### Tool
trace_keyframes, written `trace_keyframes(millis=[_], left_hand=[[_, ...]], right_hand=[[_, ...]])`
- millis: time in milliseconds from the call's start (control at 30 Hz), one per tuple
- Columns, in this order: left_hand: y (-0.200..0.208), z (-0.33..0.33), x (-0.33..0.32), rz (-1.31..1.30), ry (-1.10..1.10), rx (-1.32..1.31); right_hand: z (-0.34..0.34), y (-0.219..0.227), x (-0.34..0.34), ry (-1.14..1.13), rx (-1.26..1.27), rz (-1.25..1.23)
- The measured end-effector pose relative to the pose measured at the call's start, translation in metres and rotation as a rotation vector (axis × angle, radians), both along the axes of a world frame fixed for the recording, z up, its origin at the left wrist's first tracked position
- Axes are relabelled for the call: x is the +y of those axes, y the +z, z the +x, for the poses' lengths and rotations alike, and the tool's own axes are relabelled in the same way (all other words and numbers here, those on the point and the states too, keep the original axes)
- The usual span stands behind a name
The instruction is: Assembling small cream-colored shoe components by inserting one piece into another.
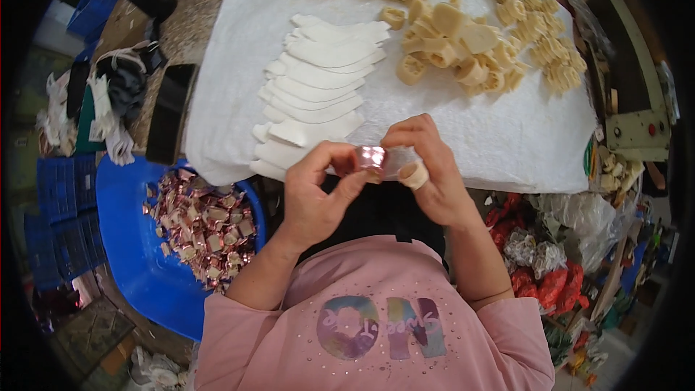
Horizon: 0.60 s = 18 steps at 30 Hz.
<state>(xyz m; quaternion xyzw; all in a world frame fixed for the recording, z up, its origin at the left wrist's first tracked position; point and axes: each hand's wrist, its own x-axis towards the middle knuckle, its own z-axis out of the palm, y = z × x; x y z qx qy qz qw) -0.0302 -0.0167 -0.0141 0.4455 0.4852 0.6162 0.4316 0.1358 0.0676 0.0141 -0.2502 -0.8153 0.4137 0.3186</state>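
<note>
Between the thumb and fingers of my left hand (315, 192) is a small, boxy piece with a shiny pink metallic surface (372, 158). My left hand is closed on it, just in front of the table's near edge. Close on its right, my right hand (434, 170) has its fingers curled, with the fingertips near the pink piece. A beige ring-shaped band (413, 174) sits at the thumb side of that hand; I cannot tell whether it is worn or held. Beyond my hands, white curved strips (318, 90) lie overlapped in a column on the white-covered table (507, 152).
A heap of beige moulded pieces (463, 43) lies on the table, with more in rows behind. A blue tub (127, 246) at left holds many pink metallic pieces (210, 224). A dark phone (171, 112) lies by the cloth. Plastic bags (557, 282) crowd the right side.
</note>
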Motion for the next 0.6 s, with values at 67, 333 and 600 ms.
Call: trace_keyframes(millis=[67,333,600], left_hand=[[-0.001,-0.023,-0.011,-0.015,0.185,0.115],[-0.041,-0.145,-0.108,-0.303,0.800,0.739],[-0.038,-0.172,-0.138,-0.474,1.030,1.264]], right_hand=[[-0.006,-0.004,0.005,-0.025,-0.063,0.043],[-0.042,-0.010,0.004,-0.029,-0.328,0.322],[-0.060,-0.008,0.002,0.039,-0.321,0.345]])
